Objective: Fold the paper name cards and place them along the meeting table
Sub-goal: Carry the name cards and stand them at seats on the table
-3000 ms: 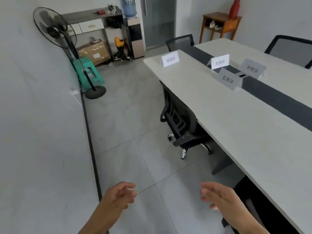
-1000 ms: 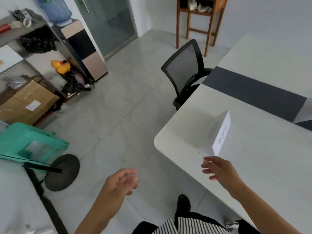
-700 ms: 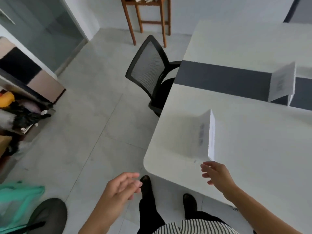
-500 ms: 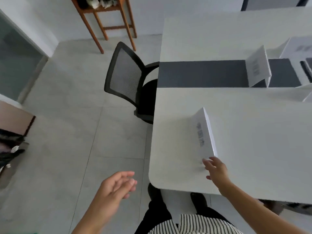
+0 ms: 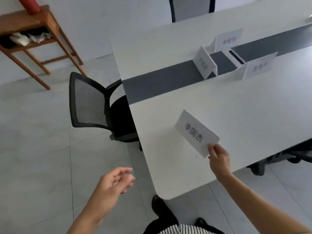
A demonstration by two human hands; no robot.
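A folded white name card (image 5: 196, 132) with black printed characters stands near the corner of the white meeting table (image 5: 244, 112). My right hand (image 5: 218, 159) pinches its near lower corner between thumb and fingers. My left hand (image 5: 114, 183) hangs over the floor left of the table, fingers relaxed and holding nothing. Three more folded name cards stand farther along the table by its dark centre strip: one (image 5: 205, 62), one (image 5: 228, 39) and one (image 5: 259, 66).
A black mesh office chair (image 5: 94, 105) is tucked at the table's end, left of the card. A wooden side table (image 5: 33, 31) stands by the wall at the far left. Another chair (image 5: 190, 9) sits behind the table. My shoes and striped clothing show at the bottom.
I walked to the table's end and turned toward it. My right hand reached the nearest name card and now pinches its corner; the card has turned so its printed face shows. My left hand stayed idle.
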